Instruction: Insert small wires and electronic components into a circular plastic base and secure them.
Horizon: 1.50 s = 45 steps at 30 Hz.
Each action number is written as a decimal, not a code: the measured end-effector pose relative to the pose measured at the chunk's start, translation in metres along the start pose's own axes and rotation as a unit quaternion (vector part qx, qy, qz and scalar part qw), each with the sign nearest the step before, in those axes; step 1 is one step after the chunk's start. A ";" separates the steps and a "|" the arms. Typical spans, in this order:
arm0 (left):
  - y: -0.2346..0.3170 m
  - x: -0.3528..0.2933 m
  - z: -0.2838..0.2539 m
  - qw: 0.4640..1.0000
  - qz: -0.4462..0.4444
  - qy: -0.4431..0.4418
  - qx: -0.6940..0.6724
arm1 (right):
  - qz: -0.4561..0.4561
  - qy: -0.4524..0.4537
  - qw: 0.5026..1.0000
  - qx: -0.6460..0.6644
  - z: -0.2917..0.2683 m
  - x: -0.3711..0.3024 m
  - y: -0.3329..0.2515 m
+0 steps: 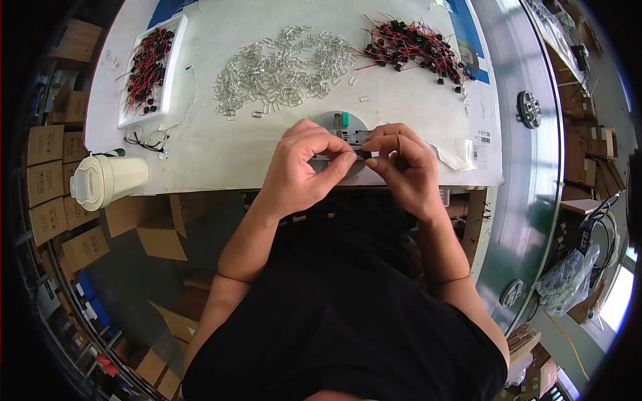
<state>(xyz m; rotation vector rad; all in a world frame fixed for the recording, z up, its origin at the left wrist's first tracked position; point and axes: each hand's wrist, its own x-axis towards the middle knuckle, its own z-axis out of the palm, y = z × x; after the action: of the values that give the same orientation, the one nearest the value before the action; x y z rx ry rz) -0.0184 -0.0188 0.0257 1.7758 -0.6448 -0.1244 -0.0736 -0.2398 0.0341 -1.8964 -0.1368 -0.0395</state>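
My left hand (301, 164) is closed in a pinch, thumb and forefinger tips meeting over a small metal fixture (348, 136) with a green piece on top and a round grey base. Whatever those fingertips hold is too small or hidden to name. Close beside it, my right hand (409, 167) pinches a small black part (365, 154) between thumb and forefinger. Its other fingers are curled. Both hands are at the table's near edge and cover much of the fixture.
Beyond the fixture lies a pile of clear U-shaped pieces (281, 70). Black parts with red wires (418, 47) are heaped at the far right; more fill a white tray (175, 73) at left. Glasses (155, 142) and a cream lidded cup (110, 179) stand near the left edge.
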 end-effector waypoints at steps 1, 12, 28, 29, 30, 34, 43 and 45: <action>-0.002 -0.001 -0.002 1.000 -0.004 -0.005 0.030 | 0.001 0.000 1.000 -0.001 0.001 0.000 0.001; -0.011 -0.008 0.010 0.968 0.003 0.058 0.244 | -0.042 -0.022 0.957 -0.287 0.003 0.009 -0.008; -0.003 -0.001 0.000 0.979 0.132 0.033 0.150 | 0.121 -0.006 0.970 0.210 0.004 -0.004 0.003; -0.001 -0.002 -0.001 0.989 0.105 0.021 0.100 | 0.121 -0.003 0.971 0.206 0.005 -0.003 0.002; 0.000 -0.003 -0.001 0.996 0.077 0.009 0.049 | 0.070 -0.010 0.976 0.204 0.007 -0.003 0.002; 0.003 -0.005 -0.003 0.995 0.005 -0.039 -0.087 | -0.036 -0.029 0.981 0.188 0.007 -0.001 0.005; -0.001 -0.001 -0.009 0.996 -0.042 -0.036 0.077 | -0.056 0.005 0.991 -0.118 0.000 0.002 -0.003; -0.003 -0.002 0.001 0.986 -0.010 0.003 0.167 | -0.044 0.004 0.988 -0.147 0.001 0.003 -0.001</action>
<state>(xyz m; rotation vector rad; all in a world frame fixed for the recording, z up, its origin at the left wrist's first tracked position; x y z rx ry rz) -0.0197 -0.0180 0.0218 2.1051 -0.6737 -0.0240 -0.0707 -0.2381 0.0355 -2.1834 -0.2202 -0.1340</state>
